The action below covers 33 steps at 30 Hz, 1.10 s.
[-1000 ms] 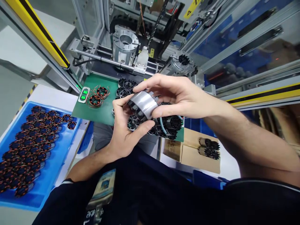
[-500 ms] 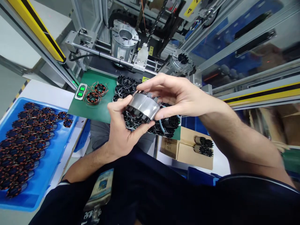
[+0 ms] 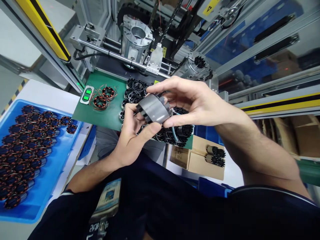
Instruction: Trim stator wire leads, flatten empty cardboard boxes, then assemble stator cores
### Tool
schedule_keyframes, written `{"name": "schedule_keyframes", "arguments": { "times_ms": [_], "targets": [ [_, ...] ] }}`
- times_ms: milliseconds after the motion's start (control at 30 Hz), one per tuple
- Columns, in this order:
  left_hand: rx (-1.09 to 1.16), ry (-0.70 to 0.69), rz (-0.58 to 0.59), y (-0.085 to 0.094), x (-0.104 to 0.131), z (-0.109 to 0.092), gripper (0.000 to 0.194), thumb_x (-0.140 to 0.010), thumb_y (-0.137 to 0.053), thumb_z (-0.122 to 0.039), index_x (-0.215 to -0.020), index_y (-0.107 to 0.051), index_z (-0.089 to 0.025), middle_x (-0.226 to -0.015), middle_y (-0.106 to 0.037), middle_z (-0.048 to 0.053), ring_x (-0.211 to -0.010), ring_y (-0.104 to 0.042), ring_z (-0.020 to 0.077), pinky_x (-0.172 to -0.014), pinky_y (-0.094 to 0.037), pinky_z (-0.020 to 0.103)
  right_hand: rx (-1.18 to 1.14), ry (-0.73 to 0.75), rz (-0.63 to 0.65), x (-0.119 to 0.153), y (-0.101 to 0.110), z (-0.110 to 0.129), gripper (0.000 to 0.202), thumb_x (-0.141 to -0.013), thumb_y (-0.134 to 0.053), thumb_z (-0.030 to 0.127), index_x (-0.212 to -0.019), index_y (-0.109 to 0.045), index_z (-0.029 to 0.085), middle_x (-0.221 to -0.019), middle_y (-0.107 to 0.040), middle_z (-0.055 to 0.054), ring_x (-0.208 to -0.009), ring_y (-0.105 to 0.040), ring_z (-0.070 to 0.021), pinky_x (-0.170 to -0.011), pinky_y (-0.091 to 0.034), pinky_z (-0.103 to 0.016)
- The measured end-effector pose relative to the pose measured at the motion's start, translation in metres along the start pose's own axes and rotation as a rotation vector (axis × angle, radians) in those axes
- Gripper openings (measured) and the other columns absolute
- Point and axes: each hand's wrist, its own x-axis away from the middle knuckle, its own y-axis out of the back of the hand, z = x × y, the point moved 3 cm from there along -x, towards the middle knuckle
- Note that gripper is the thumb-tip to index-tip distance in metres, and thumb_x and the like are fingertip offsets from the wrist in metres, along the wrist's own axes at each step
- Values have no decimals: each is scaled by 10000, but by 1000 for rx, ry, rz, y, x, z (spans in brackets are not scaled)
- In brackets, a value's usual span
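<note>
Between both hands is a motor stator core [image 3: 155, 108], a smooth grey metal ring with black toothed plastic at its ends, held tilted. My left hand [image 3: 135, 135] grips its left and lower side, thumb along the bottom edge. From the right, my right hand [image 3: 190, 103] closes on it with thumb below and fingers over the top. Its inside is turned away from view. Underneath lie several unwound black stator cores [image 3: 135, 87], partly covered by my hands. Two copper-wound stators [image 3: 100, 102] with loose wire ends rest to the left on the green mat [image 3: 105, 119].
A blue tray [image 3: 53, 176] of several wound stators stands at the left. Beyond the mat is a winding machine with a metal fixture [image 3: 137, 36] and a second fixture [image 3: 198, 63]. A green-lit button box [image 3: 87, 94] sits on the mat. More cores lie on cardboard [image 3: 200, 163] at right.
The stator core has tilted and turned in my hands, its toothed end now facing more to the left. My left fingers have curled further under it. The view has shifted slightly.
</note>
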Motion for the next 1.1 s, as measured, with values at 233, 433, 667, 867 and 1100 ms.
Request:
{"name": "schedule_keyframes", "arguments": {
  "times_ms": [233, 433, 667, 867, 1100],
  "targets": [
    [359, 327, 49, 2, -6, -17, 625, -1214, -690, -844, -1350, -603, -240, -1050, -835, 72, -929, -836, 246, -889, -711, 407, -32, -137, 53, -10, -5, 13, 710, -983, -1089, 432, -1625, -833, 268, -1206, -897, -64, -960, -885, -229, -764, -766, -289],
    [452, 528, 98, 7, -19, -27, 717, -1200, -623, -884, -1383, -748, -202, -950, -805, 59, -723, -754, 202, -786, -685, 371, -133, -143, 58, -28, -7, -4, 591, -977, -1101, 551, -1371, -856, 185, -1106, -887, -47, -892, -837, -174, -792, -719, -258],
    [656, 700, 86, 19, -22, -32, 717, -1187, -609, -860, -1196, -789, -166, -791, -715, 38, -666, -698, 189, -872, -729, 388, -117, -138, -2, -46, -13, -6, 547, -1019, -1056, 600, -1369, -881, 219, -1172, -871, -51, -915, -826, -174, -727, -678, -230],
    [682, 712, 60, 32, -24, -35, 776, -1166, -577, -917, -1146, -742, -159, -778, -700, 34, -667, -679, 184, -900, -730, 396, -116, -134, 94, -67, -18, -9, 639, -1046, -1027, 614, -1499, -851, 199, -1127, -846, -48, -911, -824, -185, -775, -698, -265],
    [253, 88, -56, 55, -18, -11, 367, -1218, -783, -504, -1390, -596, -240, -1301, -791, 87, -1154, -827, 236, -1024, -715, 387, 10, -6, 118, -88, -17, 1, 739, -845, -1171, 498, -1515, -883, 379, -1493, -850, -81, -1363, -833, -335, -1010, -784, -390]
  ]
}}
